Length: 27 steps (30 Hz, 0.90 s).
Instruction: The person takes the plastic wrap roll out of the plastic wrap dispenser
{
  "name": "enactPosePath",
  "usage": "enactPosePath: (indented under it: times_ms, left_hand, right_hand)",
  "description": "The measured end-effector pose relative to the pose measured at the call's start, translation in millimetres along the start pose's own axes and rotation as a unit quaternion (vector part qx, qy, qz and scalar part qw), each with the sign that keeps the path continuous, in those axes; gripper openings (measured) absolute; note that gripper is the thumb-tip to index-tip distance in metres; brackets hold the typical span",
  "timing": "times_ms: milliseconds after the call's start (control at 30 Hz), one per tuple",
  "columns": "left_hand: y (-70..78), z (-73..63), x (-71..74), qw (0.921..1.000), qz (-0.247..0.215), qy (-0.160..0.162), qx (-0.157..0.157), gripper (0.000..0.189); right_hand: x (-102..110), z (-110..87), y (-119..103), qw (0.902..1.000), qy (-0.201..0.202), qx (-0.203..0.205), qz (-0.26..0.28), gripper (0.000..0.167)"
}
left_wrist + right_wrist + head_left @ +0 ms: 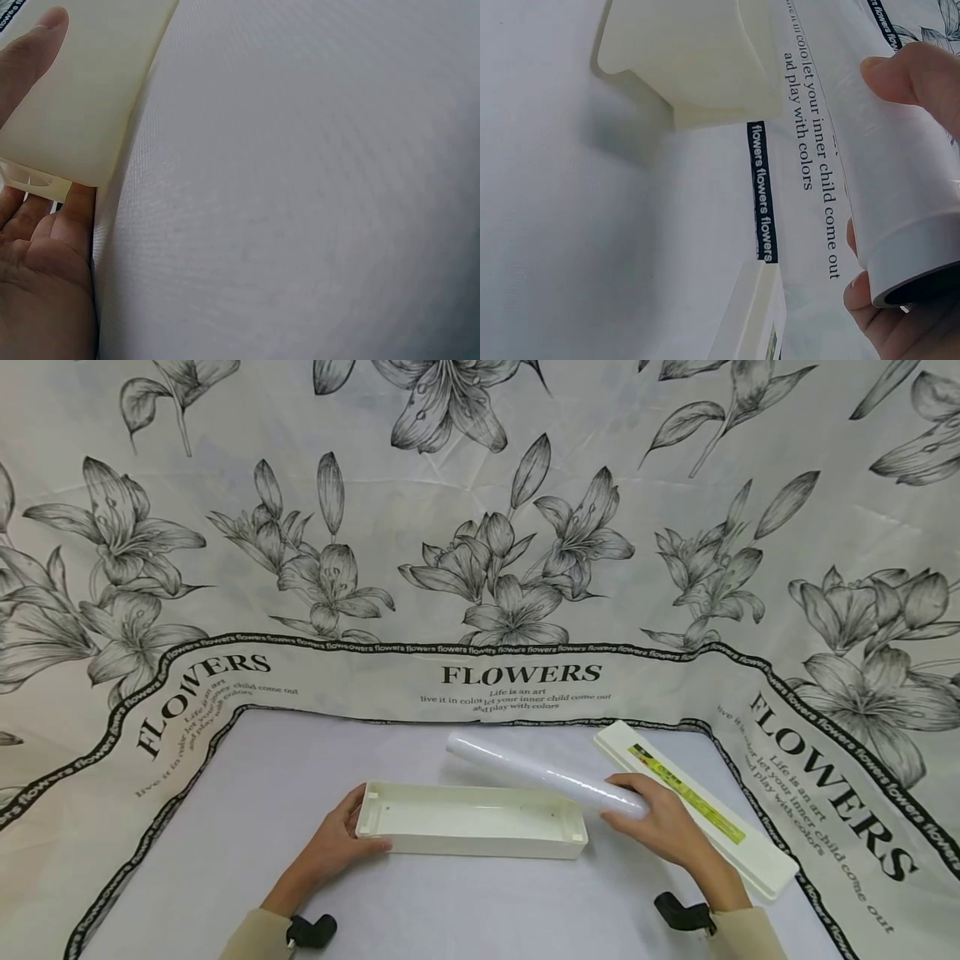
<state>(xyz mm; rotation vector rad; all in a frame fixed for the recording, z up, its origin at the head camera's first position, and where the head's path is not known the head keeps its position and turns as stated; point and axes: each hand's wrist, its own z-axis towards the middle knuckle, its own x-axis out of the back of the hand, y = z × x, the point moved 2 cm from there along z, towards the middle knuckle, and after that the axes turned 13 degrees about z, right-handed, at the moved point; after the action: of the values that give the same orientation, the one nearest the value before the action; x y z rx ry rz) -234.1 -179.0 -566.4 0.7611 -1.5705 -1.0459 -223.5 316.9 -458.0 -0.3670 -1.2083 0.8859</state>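
My left hand [339, 837] grips the left end of a long, open cream plastic box [472, 845], thumb on its front wall and fingers around the end. In the left wrist view the thumb [46, 37] lies against the box wall [90, 97]. A shiny white roll of plastic wrap [525, 762] is in my right hand [660, 822], held near its right end. It slants up to the left, passing behind the box's right part in the head view. The right wrist view shows the roll's hollow core [922, 289], with thumb and fingers on opposite sides.
A long cream lid [675, 785] with a yellow-green label lies slanted at the right, partly behind the right wrist. The table is covered by a white cloth [480, 910]. Behind it rises a flower-printed cloth [360, 677] with black borders and lettering.
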Motion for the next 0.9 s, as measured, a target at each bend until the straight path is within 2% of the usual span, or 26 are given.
enactPosePath:
  times_ms: [133,500,900]
  left_hand:
    - [0.3,-0.4,-0.3,1.0000,-0.001,0.001,-0.002,0.115]
    - [0.1,0.0,0.0,1.0000,0.002,0.005,-0.004,0.114]
    - [1.1,-0.6,-0.7,0.9999,-0.013,0.000,-0.002,0.116]
  right_hand:
    - [2.2,0.0,1.1,1.0000,0.003,-0.006,0.002,0.046]
    - [12.0,-4.4,8.9,0.9981,0.005,-0.061,-0.007,0.050]
    - [20.9,-16.3,11.6,0.9953,0.012,-0.095,-0.015,0.054]
